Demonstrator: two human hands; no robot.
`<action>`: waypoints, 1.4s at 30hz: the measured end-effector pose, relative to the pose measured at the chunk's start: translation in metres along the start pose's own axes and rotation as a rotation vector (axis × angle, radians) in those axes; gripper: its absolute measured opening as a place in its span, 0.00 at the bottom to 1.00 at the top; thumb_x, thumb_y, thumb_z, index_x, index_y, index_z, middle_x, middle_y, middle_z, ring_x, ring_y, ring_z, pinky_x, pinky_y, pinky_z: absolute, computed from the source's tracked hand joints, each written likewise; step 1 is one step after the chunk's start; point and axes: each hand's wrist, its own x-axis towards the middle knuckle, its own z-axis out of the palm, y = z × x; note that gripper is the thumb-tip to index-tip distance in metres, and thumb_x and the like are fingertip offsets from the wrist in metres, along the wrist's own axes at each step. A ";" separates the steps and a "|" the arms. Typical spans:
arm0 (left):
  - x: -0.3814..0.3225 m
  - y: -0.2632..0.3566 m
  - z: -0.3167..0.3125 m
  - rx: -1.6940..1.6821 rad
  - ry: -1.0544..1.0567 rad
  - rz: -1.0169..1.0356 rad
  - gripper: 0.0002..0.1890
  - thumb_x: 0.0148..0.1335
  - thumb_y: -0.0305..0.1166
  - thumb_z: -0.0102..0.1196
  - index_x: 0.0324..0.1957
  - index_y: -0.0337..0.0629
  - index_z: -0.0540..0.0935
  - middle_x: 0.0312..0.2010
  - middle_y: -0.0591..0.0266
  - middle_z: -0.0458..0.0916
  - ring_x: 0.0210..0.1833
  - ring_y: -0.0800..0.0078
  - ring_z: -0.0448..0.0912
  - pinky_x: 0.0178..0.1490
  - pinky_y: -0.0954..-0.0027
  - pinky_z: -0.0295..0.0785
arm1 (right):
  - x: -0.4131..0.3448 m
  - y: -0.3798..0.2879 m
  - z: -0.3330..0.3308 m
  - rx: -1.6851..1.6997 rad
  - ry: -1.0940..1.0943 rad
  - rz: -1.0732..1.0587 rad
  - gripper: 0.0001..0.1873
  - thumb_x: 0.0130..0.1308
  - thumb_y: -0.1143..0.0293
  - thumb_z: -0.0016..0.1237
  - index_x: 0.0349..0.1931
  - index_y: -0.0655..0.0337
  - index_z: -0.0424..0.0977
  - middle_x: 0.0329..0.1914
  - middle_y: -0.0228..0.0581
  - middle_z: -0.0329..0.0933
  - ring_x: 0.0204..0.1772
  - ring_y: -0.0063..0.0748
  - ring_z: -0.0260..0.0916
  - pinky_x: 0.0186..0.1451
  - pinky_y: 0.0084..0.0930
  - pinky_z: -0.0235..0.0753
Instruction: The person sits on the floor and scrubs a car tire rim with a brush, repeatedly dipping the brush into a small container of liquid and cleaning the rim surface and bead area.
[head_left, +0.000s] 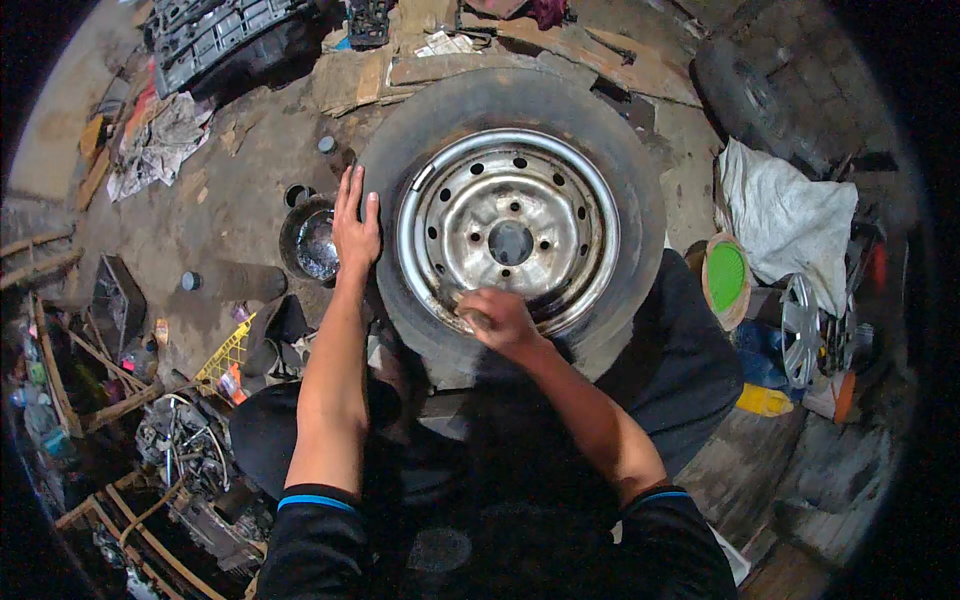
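A rubber tire (637, 165) on a steel wheel rim (559, 187) lies between the person's knees, with holes and a round centre opening facing up. My left hand (356, 225) rests against the tire's left side, its fingers apart and holding nothing. Over the rim's lower left part, my right hand (501, 319) is closed on a small handled tool (477, 318), perhaps a brush; its working end is blurred and partly hidden. Just left of my left hand stands a dark round pot (291, 244) with liquid in it.
Beside the pot are a small cup (297, 196) and a capped bottle (327, 145); a larger bottle (240, 280) lies further left. A metal engine part (217, 45) sits at the upper left. On the right are a white sack (784, 210), another tire (750, 97) and a wheel cover (799, 330).
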 end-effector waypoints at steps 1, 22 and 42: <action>0.002 0.000 0.001 -0.004 -0.001 0.002 0.27 0.72 0.44 0.47 0.72 0.61 0.67 0.74 0.61 0.62 0.74 0.54 0.64 0.73 0.57 0.61 | -0.002 0.000 -0.007 -0.012 0.095 0.022 0.12 0.52 0.74 0.60 0.39 0.58 0.80 0.43 0.43 0.83 0.47 0.48 0.81 0.49 0.37 0.80; -0.002 -0.007 -0.002 -0.024 0.040 0.024 0.26 0.72 0.45 0.49 0.71 0.63 0.69 0.74 0.63 0.64 0.72 0.53 0.66 0.71 0.56 0.63 | 0.072 -0.003 -0.103 -0.242 -0.024 -0.275 0.09 0.51 0.77 0.55 0.35 0.60 0.82 0.45 0.46 0.84 0.52 0.47 0.82 0.54 0.36 0.82; -0.002 -0.004 0.001 -0.018 0.023 0.007 0.26 0.72 0.44 0.49 0.71 0.65 0.68 0.74 0.67 0.63 0.72 0.55 0.66 0.71 0.55 0.63 | 0.086 -0.006 -0.107 -0.257 0.077 -0.052 0.16 0.44 0.85 0.57 0.36 0.58 0.83 0.46 0.44 0.85 0.52 0.44 0.82 0.56 0.35 0.81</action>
